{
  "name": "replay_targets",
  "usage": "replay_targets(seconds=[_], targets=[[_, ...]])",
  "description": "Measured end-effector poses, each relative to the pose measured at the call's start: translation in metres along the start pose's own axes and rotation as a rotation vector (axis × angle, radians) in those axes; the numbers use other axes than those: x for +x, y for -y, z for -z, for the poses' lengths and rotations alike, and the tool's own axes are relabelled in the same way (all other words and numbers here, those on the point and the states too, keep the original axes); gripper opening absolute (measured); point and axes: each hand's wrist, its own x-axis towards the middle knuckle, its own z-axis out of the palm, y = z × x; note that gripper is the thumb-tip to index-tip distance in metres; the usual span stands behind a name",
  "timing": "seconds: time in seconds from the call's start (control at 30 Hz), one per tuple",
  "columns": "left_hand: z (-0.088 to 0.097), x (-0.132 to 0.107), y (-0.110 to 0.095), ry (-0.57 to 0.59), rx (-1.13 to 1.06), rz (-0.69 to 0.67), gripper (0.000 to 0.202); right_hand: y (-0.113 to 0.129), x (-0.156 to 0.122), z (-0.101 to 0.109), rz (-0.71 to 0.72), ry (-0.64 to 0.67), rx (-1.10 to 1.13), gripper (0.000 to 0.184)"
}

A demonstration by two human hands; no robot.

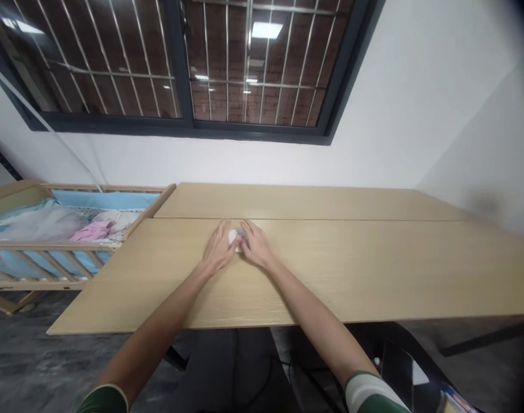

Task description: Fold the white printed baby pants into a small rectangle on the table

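Note:
Both of my hands rest close together on the wooden tabletop [339, 264], near the seam between its two boards. Between them is a small white piece [233, 236], perhaps paper or cloth, mostly covered by my fingers and with a greyish part on its right. My left hand [218, 248] holds its left side, fingers pointing away from me and thumb bent in towards it. My right hand [253, 244] grips it from the other side, thumb and fingers curved around it. The thumbs nearly meet over the piece.
On the left, a wooden crib [68, 245] with blue lining holds bedding and a pink cloth [92, 230]. A barred window [253, 69] is in the white wall behind. Below the table's front edge are cables [266, 381] and a dark chair-like shape [391, 350].

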Motion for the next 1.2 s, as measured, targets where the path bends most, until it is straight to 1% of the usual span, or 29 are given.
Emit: replay_targets(seconds=[0.07,0.13,0.17,0.27,0.37,0.43,0.5,0.53,0.63,0.67,0.73,0.8,0.87,0.93,1.0,1.03,1.07,1.13,1.2], targets=[[-0.009,-0.003,-0.006,0.092,0.023,-0.056,0.074,0.004,0.001,-0.006,0.075,0.148,-0.043,0.065],[-0.017,-0.007,-0.005,0.165,0.057,-0.060,0.079,0.004,0.001,-0.012,0.069,0.262,-0.068,0.066],[-0.019,-0.010,-0.002,0.193,0.077,-0.053,0.080,0.002,0.000,-0.013,0.054,0.294,-0.073,0.066],[-0.019,-0.016,0.010,0.255,0.145,-0.035,0.083,-0.005,-0.003,-0.010,0.021,0.332,-0.067,0.068],[-0.012,-0.020,0.021,0.280,0.205,-0.013,0.085,-0.011,-0.009,0.003,-0.029,0.356,-0.039,0.073],[-0.007,-0.021,0.024,0.283,0.232,-0.002,0.087,-0.014,-0.013,0.013,-0.065,0.364,-0.021,0.078],[0.000,-0.020,0.024,0.284,0.246,-0.016,0.087,-0.015,-0.017,0.020,-0.064,0.328,-0.018,0.083],[0.003,-0.019,0.023,0.284,0.248,-0.033,0.084,-0.015,-0.018,0.023,-0.041,0.293,-0.021,0.084],[0.014,-0.016,0.022,0.280,0.243,-0.078,0.072,-0.014,-0.019,0.027,0.080,0.184,-0.023,0.080],[0.016,-0.015,0.023,0.278,0.239,-0.077,0.071,-0.014,-0.018,0.026,0.111,0.174,-0.016,0.077],[0.018,-0.013,0.024,0.272,0.227,-0.050,0.074,-0.014,-0.016,0.022,0.123,0.207,0.002,0.075],[0.018,-0.011,0.026,0.256,0.208,-0.015,0.079,-0.015,-0.012,0.015,0.092,0.248,0.019,0.074],[0.018,-0.008,0.027,0.227,0.181,0.010,0.072,-0.015,-0.008,0.007,0.049,0.223,0.040,0.069],[0.021,-0.005,0.026,0.191,0.147,0.023,0.054,-0.014,-0.004,0.001,0.017,0.125,0.096,0.060],[0.025,-0.002,0.022,0.146,0.106,0.036,0.035,-0.012,-0.001,0.000,-0.031,-0.012,0.184,0.053],[0.027,-0.001,0.019,0.120,0.084,0.048,0.030,-0.010,0.001,0.000,-0.063,-0.082,0.231,0.051],[0.030,-0.001,0.016,0.095,0.059,0.064,0.028,-0.008,0.002,0.001,-0.103,-0.150,0.290,0.051],[0.033,-0.002,0.008,0.061,-0.001,0.096,0.033,-0.005,0.004,0.005,-0.190,-0.264,0.436,0.053],[0.035,-0.005,0.001,0.079,-0.070,0.106,0.040,-0.004,0.007,0.007,-0.277,-0.331,0.580,0.055]])
